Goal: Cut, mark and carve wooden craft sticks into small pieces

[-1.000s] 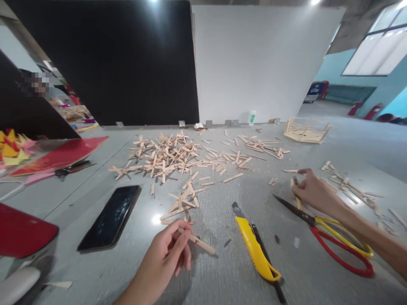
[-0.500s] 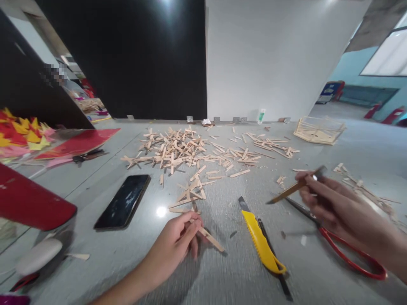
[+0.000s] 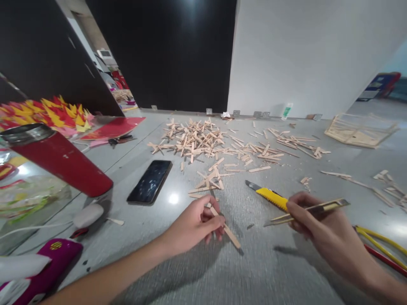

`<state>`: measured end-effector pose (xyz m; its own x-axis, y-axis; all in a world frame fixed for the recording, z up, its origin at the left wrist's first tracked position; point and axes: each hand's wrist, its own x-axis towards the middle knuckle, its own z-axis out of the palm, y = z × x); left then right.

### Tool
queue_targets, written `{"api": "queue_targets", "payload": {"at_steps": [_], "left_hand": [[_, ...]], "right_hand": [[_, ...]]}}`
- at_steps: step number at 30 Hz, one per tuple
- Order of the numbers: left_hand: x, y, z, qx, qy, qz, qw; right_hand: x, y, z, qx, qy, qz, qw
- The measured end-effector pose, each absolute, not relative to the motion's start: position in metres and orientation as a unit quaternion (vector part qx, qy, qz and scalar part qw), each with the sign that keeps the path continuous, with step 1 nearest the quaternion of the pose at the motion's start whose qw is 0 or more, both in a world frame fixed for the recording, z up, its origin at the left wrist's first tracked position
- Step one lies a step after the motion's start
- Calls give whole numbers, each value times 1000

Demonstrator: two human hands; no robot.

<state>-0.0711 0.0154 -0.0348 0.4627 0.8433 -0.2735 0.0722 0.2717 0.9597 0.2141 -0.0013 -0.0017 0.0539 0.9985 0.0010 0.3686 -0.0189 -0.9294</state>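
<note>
My left hand [image 3: 195, 224] rests on the grey table and pinches a wooden craft stick [image 3: 229, 232] that lies slanted on the surface. My right hand [image 3: 321, 231] is closed round a thin pencil-like tool [image 3: 307, 212], held just above the table with its tip pointing left toward the stick. A yellow utility knife [image 3: 269, 195] lies just behind the right hand. A big scatter of wooden sticks [image 3: 203, 142] covers the table's middle.
A black phone [image 3: 150, 181] lies left of centre. A red tumbler [image 3: 57, 159] lies on its side at left, near coloured paper shapes [image 3: 47, 111]. Scissor handles [image 3: 383, 248] show at right, a stick-built frame [image 3: 359, 130] far right, a magenta device [image 3: 47, 267] bottom left.
My right hand lifted the thin tool from beside the scissors and brought it left and nearer, toward the stick. The left hand kept its pinch. The view swung left.
</note>
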Motion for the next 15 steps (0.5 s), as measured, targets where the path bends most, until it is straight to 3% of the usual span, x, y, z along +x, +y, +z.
{"api": "queue_targets", "payload": {"at_steps": [5,9,13,15], "left_hand": [[-68,19,-32,510,398,266,715],[-62,19,-33,506,411,266,710],[-60,14,-30,544,452,279,649],[-57,9,-27,608,498,276,553]], "right_hand": [[188,-23,-17,-492,-621,437,427],[179,-30,-24,-402,-718,365,435],[185,-29,-27,-352,-785,265,435],[187,-29,-30,-376,-789,240,423]]}}
